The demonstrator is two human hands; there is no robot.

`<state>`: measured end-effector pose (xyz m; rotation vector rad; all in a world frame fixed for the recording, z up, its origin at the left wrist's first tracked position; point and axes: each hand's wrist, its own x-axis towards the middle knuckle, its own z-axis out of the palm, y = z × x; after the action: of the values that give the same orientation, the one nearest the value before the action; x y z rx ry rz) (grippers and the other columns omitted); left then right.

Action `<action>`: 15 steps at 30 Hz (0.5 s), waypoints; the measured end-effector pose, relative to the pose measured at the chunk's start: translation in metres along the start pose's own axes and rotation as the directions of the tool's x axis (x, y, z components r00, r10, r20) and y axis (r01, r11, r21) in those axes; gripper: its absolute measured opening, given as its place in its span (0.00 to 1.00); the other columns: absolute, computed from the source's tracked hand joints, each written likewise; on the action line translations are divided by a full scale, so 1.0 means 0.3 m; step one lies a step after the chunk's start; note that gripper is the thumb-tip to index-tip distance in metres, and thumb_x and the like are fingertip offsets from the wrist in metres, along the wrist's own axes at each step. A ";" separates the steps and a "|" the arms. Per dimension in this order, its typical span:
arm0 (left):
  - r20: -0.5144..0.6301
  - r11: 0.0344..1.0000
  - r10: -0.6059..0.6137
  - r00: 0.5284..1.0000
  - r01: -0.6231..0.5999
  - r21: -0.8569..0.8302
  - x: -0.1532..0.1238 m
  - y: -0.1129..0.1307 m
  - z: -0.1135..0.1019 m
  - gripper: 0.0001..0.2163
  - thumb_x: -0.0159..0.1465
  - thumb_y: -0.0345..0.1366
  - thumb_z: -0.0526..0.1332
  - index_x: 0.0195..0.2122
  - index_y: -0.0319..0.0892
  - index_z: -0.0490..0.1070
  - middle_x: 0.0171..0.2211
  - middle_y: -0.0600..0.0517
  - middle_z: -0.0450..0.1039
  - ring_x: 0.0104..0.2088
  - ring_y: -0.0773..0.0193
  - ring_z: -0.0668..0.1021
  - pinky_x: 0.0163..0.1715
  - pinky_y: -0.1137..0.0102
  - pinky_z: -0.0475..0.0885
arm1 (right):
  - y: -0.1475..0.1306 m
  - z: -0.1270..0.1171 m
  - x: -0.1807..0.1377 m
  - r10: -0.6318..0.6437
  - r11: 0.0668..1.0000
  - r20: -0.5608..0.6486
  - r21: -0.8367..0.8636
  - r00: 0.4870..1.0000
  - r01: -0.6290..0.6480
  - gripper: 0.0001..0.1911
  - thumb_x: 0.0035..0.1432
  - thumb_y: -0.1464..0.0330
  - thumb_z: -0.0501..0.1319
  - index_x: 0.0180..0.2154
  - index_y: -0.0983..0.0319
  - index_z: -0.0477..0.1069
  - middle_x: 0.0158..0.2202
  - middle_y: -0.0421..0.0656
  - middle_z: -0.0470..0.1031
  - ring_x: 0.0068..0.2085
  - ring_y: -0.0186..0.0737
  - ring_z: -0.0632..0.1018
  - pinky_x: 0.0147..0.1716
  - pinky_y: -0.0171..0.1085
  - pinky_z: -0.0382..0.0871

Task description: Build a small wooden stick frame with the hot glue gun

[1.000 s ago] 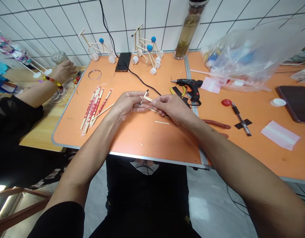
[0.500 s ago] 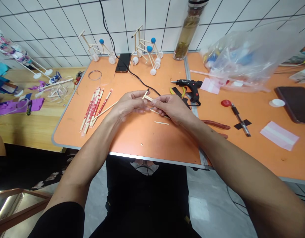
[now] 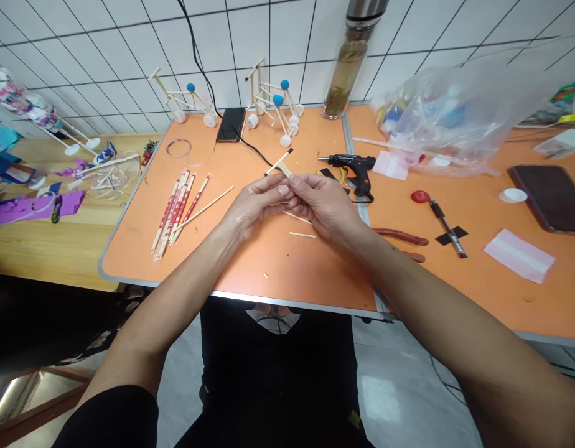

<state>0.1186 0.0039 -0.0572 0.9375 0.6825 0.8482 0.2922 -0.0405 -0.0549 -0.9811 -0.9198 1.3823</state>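
My right hand (image 3: 325, 202) pinches a T-shaped piece of wooden sticks (image 3: 284, 168) between thumb and fingers. Its thin crossbar, dark at the ends, points up and away from me. Just below it, my left hand (image 3: 259, 204) is closed, thumb on fingers, its tips meeting those of my right hand. Whatever the left fingertips grip is hidden. On the orange table under my hands lie a short stick (image 3: 302, 234) and a tiny offcut (image 3: 266, 275). Another stick (image 3: 297, 217) is partly covered by my right hand.
Paper-wrapped chopsticks (image 3: 176, 211) lie left. Stick models with blue balls (image 3: 278, 100) stand behind, beside a phone (image 3: 230, 126) and a glass bottle (image 3: 341, 81). To the right are a glue gun (image 3: 355, 167), red-handled pliers (image 3: 402, 236), a pen (image 3: 448, 227) and a plastic bag (image 3: 450, 118).
The T-shaped piece has turned and now sticks up beyond the fingertips. My left fingers have left its crossbar and closed beside my right fingertips. The view has shifted slightly.
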 end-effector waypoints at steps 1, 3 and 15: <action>-0.017 0.999 0.009 1.000 -0.009 -0.033 0.002 -0.006 0.008 0.19 0.54 0.38 0.85 0.45 0.44 0.87 0.40 0.51 0.87 0.40 0.63 0.87 0.53 0.64 0.82 | -0.001 0.005 -0.002 0.014 1.000 -0.002 0.020 1.000 -0.014 0.30 0.44 0.44 0.86 0.35 0.60 0.83 0.30 0.39 0.79 0.30 0.30 0.76 0.32 0.30 0.76; -0.039 0.997 0.020 0.999 -0.023 -0.071 0.005 -0.013 0.020 0.18 0.54 0.37 0.85 0.45 0.43 0.87 0.38 0.52 0.87 0.38 0.65 0.86 0.51 0.65 0.82 | -0.001 0.012 -0.004 0.033 0.999 -0.011 0.036 0.999 -0.033 0.30 0.43 0.44 0.86 0.36 0.60 0.84 0.30 0.38 0.79 0.30 0.30 0.76 0.32 0.29 0.76; -0.174 0.988 0.134 0.976 -0.118 0.099 -0.006 -0.006 0.060 0.09 0.67 0.42 0.76 0.45 0.45 0.87 0.38 0.52 0.86 0.38 0.68 0.85 0.44 0.72 0.80 | 0.011 0.039 -0.014 0.042 0.998 0.013 -0.049 0.999 -0.041 0.32 0.48 0.39 0.81 0.35 0.59 0.82 0.34 0.41 0.82 0.33 0.32 0.78 0.34 0.30 0.77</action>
<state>0.1328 -0.0054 -0.0506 0.9993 0.8281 1.0311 0.2801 -0.0445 -0.0539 -1.0337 -0.9515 1.4086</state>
